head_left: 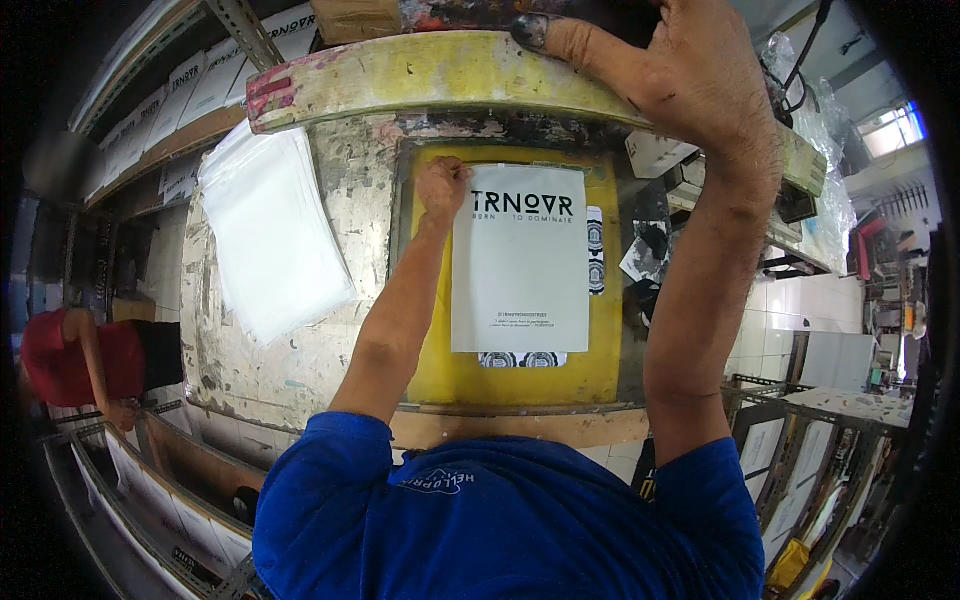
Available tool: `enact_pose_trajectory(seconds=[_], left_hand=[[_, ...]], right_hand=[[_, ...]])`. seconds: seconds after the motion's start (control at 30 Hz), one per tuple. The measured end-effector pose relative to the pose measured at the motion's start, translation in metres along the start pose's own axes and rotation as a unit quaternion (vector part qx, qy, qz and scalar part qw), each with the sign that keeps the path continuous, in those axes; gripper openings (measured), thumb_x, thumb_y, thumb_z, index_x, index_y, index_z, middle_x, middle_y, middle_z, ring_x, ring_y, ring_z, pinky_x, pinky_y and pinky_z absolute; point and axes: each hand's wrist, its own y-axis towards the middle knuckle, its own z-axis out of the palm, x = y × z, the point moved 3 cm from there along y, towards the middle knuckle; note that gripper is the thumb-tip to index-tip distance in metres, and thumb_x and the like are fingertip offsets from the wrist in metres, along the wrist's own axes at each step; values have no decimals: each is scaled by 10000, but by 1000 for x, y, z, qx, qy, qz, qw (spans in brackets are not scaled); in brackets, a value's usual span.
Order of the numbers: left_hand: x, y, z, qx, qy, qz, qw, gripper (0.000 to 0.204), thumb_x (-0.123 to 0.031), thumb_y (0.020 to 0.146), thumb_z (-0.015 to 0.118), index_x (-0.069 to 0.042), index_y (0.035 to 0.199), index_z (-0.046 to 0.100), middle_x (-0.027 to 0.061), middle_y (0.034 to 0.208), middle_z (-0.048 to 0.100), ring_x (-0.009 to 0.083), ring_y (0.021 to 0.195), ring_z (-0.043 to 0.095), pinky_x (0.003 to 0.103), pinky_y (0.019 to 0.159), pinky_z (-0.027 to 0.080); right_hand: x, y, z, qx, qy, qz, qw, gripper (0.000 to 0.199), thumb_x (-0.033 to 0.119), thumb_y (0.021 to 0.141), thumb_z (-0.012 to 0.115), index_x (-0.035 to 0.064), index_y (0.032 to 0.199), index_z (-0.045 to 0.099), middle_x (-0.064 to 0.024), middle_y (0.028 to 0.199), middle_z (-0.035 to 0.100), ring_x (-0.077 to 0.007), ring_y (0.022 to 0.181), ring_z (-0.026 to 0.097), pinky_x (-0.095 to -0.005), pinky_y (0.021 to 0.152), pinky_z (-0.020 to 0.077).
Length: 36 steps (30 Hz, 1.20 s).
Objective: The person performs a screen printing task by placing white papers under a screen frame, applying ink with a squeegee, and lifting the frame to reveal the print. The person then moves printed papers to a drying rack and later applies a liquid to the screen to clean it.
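Observation:
A white plastic bag point(520, 270) with black print near its top and bottom lies flat on a yellow board point(430, 350). My left hand point(440, 188) pinches the bag's top left corner, fingers pressed together. Above the board, a paint-stained wooden screen frame point(420, 85) is lifted, its near bar crossing the view. My right hand point(690, 80) grips that bar towards its right end, with the dark-stained thumb on top; the other fingers are mostly hidden. Sheets with black round designs point(596, 270) peek out from under the bag's right and lower edges.
A fanned stack of blank white bags point(270, 230) lies on the stained table point(215, 350) to the left. Racks with printed bags point(190, 85) stand far left, more racks point(800, 450) at lower right. A person in red point(65, 355) works at the left. Clear plastic point(830, 190) hangs at right.

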Motion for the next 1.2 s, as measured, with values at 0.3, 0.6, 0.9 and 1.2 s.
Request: enact_pose_trajectory(seconds=[0.3, 0.6, 0.9, 1.2], left_hand=[[3, -22, -76, -104, -242, -6, 965, 104, -107, 839, 740, -33, 901, 702, 92, 734, 694, 164, 667, 634, 318, 649, 486], [116, -101, -223, -284, -288, -94, 910, 111, -74, 892, 686, 31, 927, 686, 49, 822, 671, 118, 762, 588, 270, 725, 481], [260, -218, -353, -484, -159, -142, 849, 117, -73, 925, 646, 35, 962, 672, 72, 873, 676, 148, 780, 595, 283, 735, 484], [305, -268, -433, -607, 182, -312, 708, 298, -189, 918, 694, 27, 1122, 679, 179, 1032, 719, 337, 893, 671, 401, 836, 516]], right_hand=[[-29, 8, 2, 9, 17, 37, 999, 428, 280, 758, 794, 34, 1106, 751, -155, 963, 758, -233, 864, 713, -339, 830, 548], [-48, 5, 1, 19, -34, 6, 999, 438, 243, 844, 739, 154, 1270, 694, -155, 1140, 706, -260, 1026, 682, -345, 919, 497], [-57, 4, 11, 19, -4, -8, 1000, 379, 301, 897, 703, 158, 1248, 705, -181, 1206, 676, -301, 1100, 662, -375, 989, 478], [-57, 4, 12, 38, -14, 5, 999, 402, 314, 900, 705, 131, 1258, 697, -162, 1192, 689, -278, 1110, 659, -375, 1005, 470]])
